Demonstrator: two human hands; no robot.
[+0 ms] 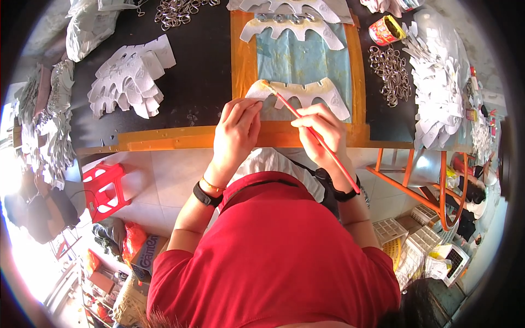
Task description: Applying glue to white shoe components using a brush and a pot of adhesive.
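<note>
Head view: a red brush tips onto a white scalloped piece, upper centre of the frame.
The piece lies just above the hands, long axis left-right; the left hand, nearer, bunches fingertips at its left end, grip unclear. The right hand, apart, pinches the slanting brush.

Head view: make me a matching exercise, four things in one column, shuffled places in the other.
Things:
1. Brush
2. Stool
3. Can
4. Stack of white pieces

Places:
A. on the left part of the table
B. beside metal rings, at upper right
C. in the right hand
D. on the floor, at left

Pairs: 1-C, 2-D, 3-B, 4-A
</note>
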